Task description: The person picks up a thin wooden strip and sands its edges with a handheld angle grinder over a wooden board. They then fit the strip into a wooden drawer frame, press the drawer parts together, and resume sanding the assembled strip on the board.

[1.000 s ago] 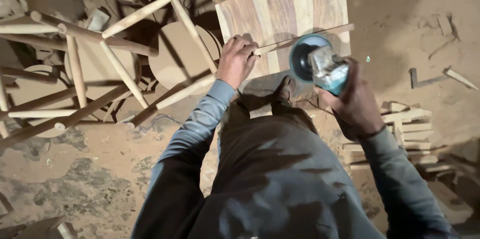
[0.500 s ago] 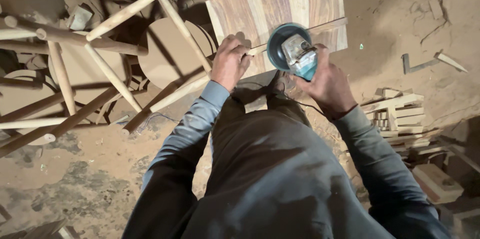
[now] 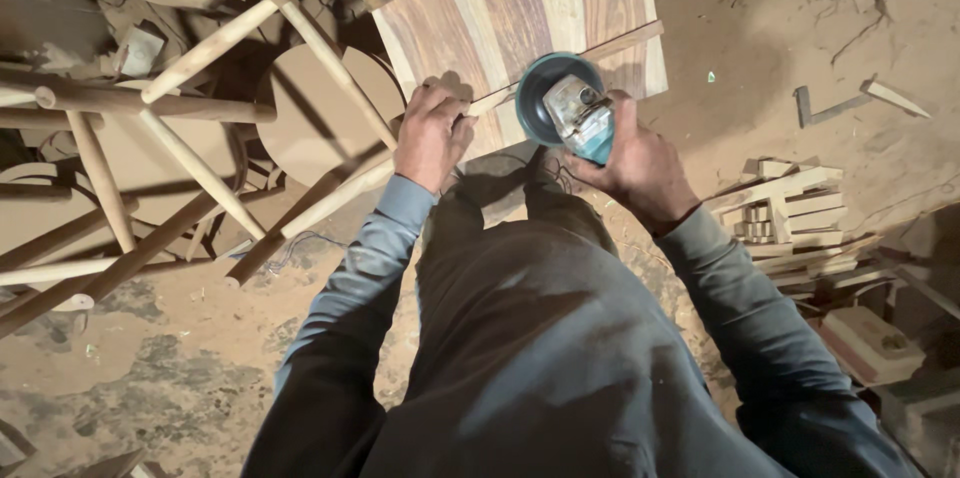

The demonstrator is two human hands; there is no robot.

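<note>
Two hands work at the striped panel [image 3: 520,8], lying on the floor at my twelve o'clock. My right hand [image 3: 640,163] is clenched around the grinder [image 3: 565,108], whose disc sits at the near edge; my left hand [image 3: 430,133] presses flat there, holding nothing. I judge sanding barely begun: most of the panel remains.

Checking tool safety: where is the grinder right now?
In the head view, the grinder is right of centre, gripped by the right hand, over the near edge of the wood panel.
</note>
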